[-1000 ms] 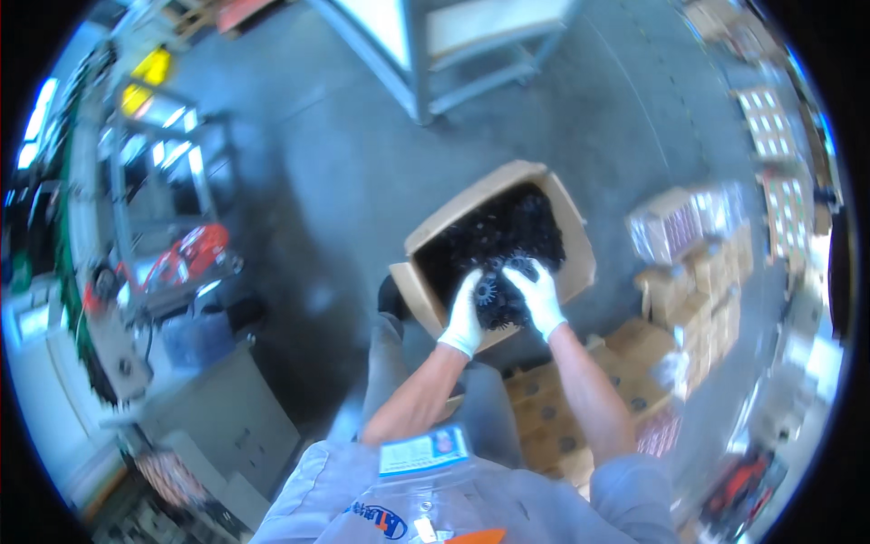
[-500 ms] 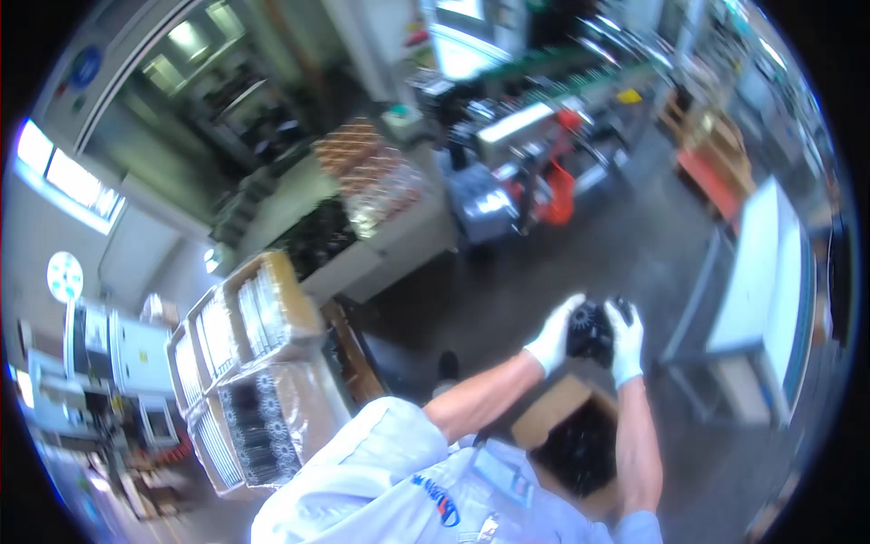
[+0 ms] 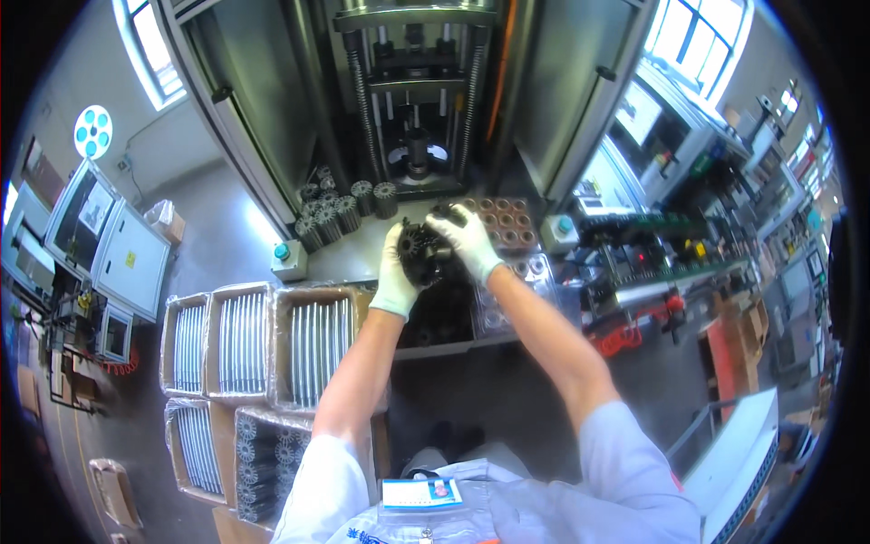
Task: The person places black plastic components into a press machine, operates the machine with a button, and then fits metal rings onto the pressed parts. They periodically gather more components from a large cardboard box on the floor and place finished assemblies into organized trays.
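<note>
Your left hand (image 3: 395,275) and right hand (image 3: 468,239) have fingers curled around the black toothed parts (image 3: 424,256) between them, inside the table's (image 3: 360,260) front edge, long axes unclear.

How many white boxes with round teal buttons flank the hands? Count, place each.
2: one white box left of the white-gloved left hand, another box right of the white-gloved right hand.

At left, a white cabinet (image 3: 130,258) stands on the floor (image 3: 136,435) — a small cardboard box (image 3: 166,223) just beside it. Bright windows (image 3: 696,43) show at both upper sides — a long white bench (image 3: 739,467) slants at lower right.
</note>
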### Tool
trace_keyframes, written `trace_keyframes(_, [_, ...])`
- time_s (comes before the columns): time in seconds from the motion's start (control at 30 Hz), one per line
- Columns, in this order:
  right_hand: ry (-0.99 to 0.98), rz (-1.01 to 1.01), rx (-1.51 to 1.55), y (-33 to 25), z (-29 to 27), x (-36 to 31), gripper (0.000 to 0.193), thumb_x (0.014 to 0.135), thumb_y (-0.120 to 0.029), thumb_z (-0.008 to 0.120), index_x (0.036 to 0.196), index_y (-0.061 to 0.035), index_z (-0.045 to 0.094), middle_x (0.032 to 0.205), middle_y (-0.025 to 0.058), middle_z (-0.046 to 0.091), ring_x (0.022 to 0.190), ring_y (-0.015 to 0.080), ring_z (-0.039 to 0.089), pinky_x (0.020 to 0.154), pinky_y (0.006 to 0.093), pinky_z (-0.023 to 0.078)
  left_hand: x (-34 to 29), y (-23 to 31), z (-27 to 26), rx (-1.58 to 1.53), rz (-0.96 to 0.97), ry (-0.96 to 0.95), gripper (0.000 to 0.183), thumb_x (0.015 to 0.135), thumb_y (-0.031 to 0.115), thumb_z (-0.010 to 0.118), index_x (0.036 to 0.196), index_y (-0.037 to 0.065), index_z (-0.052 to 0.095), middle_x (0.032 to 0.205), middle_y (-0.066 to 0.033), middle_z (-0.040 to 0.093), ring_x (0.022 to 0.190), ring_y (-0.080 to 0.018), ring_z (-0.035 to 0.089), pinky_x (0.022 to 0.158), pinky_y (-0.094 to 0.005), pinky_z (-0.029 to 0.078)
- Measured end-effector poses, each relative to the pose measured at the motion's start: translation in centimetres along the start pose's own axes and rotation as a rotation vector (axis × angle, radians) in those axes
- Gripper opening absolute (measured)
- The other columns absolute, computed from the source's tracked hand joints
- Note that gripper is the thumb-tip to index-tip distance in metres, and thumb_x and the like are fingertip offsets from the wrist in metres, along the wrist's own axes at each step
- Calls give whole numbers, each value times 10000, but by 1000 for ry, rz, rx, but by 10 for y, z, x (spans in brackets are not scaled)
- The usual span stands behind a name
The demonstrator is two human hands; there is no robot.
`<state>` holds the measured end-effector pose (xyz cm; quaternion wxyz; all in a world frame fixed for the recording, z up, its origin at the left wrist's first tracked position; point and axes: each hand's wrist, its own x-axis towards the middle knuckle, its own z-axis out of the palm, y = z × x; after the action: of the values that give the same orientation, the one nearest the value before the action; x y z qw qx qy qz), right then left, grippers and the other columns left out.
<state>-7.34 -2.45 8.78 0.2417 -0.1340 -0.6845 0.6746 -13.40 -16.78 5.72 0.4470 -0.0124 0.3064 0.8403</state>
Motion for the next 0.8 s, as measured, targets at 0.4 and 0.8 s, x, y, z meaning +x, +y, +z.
trace_keyframes(0.4, [-281, 208, -472, 73, 6, 92, 537, 861, -469, 751, 1215, -72, 672, 1272, 244, 605, 1192, 351, 528, 1055, 441, 423, 73, 3, -69, 544, 567, 504, 450, 1012, 328, 577, 1328, 8, 595, 1288, -148, 652, 1196, -246, 604, 1037, -362, 461])
trace_keyframes(0.8, [-644, -461, -1128, 61, -18, 120, 265, 944, -229, 591, 1140, -89, 703, 1058, 136, 687, 1046, 364, 628, 877, 451, 536, 51, 37, -58, 1842, 348, 426, 504, 935, 414, 624, 1347, 124, 633, 1461, -264, 502, 1314, -409, 534, 1065, -445, 461])
